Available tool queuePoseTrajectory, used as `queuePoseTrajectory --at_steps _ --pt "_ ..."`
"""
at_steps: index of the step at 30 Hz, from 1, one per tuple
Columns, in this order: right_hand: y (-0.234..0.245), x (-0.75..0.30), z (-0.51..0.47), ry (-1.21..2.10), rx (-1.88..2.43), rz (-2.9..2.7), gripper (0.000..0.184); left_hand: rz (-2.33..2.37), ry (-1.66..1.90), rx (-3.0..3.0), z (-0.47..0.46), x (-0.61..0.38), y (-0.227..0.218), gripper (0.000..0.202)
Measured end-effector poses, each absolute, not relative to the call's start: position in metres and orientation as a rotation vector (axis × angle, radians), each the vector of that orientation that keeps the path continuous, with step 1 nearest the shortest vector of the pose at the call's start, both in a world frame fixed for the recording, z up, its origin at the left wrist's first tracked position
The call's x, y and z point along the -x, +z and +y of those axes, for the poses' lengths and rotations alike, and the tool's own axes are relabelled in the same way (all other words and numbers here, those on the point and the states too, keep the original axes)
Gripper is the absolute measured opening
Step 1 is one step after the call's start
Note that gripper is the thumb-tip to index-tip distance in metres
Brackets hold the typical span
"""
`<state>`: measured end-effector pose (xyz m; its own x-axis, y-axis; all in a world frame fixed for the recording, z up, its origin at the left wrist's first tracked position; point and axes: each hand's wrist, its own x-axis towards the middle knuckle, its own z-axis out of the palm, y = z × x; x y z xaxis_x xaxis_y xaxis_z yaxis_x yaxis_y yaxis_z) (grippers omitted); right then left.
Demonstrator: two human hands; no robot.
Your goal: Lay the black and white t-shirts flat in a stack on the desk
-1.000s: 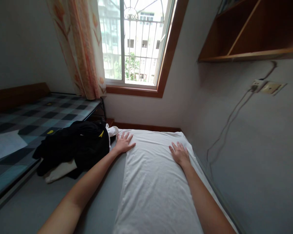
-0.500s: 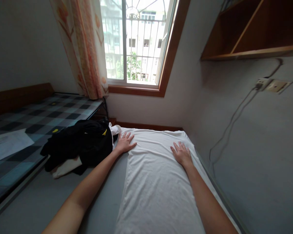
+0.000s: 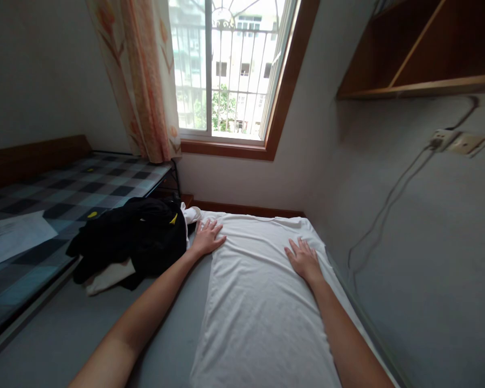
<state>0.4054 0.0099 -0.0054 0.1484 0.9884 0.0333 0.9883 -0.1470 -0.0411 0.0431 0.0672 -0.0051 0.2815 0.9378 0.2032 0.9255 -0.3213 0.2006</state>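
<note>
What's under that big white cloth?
A grey surface shows left of the white cloth and may continue beneath it. Whatever else is under there, the cloth hides. The left hand and right hand rest on top.

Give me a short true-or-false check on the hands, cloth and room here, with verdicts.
1. The left hand rests on the white cloth. True.
2. The right hand grips the black clothing. False: the right hand lies open on the white cloth.
3. The black clothing lies left of the white cloth. True.
4. The curtain covers the whole window. False: the curtain hangs at its left side.
</note>
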Motion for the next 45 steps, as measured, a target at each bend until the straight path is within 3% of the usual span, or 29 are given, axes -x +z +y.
queuePoseTrajectory --at_steps 7,15,22,45 --pt "-0.0064 -0.4061 0.0110 0.016 2.325 -1.972 0.057 1.786 0.485 -2.472 0.0687 -0.0417 -0.0055 0.053" --pt "-0.0072 -0.4067 0.0105 -0.014 2.297 -1.963 0.055 1.782 0.803 -2.412 0.0667 -0.0409 0.0021 0.027" --pt "-0.0068 -0.4070 0.0109 -0.024 2.305 -1.979 0.056 1.648 0.559 -2.548 0.0650 -0.0434 -0.0021 0.047" --pt "-0.0080 -0.4072 0.0112 -0.031 2.297 -1.969 0.055 1.664 0.536 -2.528 0.0668 -0.0419 -0.0043 0.047"
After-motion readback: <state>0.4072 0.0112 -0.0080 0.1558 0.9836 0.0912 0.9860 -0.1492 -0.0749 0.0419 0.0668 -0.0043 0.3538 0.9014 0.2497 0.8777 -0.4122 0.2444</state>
